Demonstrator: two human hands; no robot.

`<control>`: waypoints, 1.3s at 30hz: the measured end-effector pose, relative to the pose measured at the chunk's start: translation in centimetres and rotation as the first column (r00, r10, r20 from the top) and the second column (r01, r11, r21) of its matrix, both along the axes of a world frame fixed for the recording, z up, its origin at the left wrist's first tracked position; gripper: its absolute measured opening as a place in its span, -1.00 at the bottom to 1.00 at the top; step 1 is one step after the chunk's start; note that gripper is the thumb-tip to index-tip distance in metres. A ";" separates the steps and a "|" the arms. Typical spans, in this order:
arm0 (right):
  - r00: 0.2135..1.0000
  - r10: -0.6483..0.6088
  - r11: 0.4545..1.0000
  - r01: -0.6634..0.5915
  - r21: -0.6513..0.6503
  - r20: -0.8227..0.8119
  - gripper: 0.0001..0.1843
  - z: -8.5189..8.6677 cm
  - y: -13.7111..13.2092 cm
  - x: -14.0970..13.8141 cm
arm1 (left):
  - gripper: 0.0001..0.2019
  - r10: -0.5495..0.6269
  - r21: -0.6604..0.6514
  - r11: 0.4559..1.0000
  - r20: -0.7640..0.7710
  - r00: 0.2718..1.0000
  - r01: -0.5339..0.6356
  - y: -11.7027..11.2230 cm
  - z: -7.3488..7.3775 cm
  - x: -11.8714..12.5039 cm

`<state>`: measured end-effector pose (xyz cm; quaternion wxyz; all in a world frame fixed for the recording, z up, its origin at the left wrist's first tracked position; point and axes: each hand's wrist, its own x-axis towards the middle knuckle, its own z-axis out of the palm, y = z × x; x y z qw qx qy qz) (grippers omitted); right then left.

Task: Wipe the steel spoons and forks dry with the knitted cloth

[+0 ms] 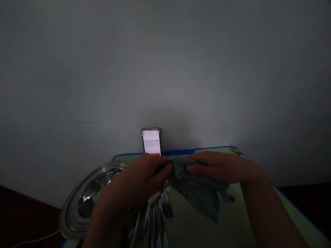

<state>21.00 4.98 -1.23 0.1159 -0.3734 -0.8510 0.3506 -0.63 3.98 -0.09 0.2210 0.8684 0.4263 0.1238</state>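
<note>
Both of my hands meet over the back of a small table, in dim light. My left hand (139, 182) is closed on one end of a dark checked cloth (201, 196). My right hand (219, 167) pinches the same cloth from the other side. The cloth hangs down between them onto the pale table top (232, 224). Below my left hand lies a bundle of several shiny metal utensils (155, 217), their handles fanned toward me; whether the left hand also grips them I cannot tell.
A round steel plate (85, 199) sits at the table's left edge. A phone (151, 142) with a lit timer screen leans upright against the grey wall behind the table. The table has a blue rim (181, 151). A thin white cable (33, 240) runs across the dark floor at left.
</note>
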 end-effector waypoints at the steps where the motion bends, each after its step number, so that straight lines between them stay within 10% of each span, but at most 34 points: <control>1: 1.000 -0.003 1.000 0.003 -0.007 -0.001 -0.60 0.0 0.0 0.0 | -0.64 0.006 0.007 1.000 -0.005 1.000 -0.006 0.0 0.1 -0.1; 25: 0.997 -0.075 0.991 0.076 0.108 -0.010 -0.67 0.5 -0.3 -0.5 | -0.80 -0.091 -0.049 0.995 0.003 0.996 0.091 -0.2 -0.7 0.6; 39: 0.984 -0.111 0.993 0.117 0.030 -0.138 -0.63 0.6 -1.1 0.5 | -0.65 0.109 0.207 0.972 0.026 0.994 -0.112 0.4 0.2 -0.4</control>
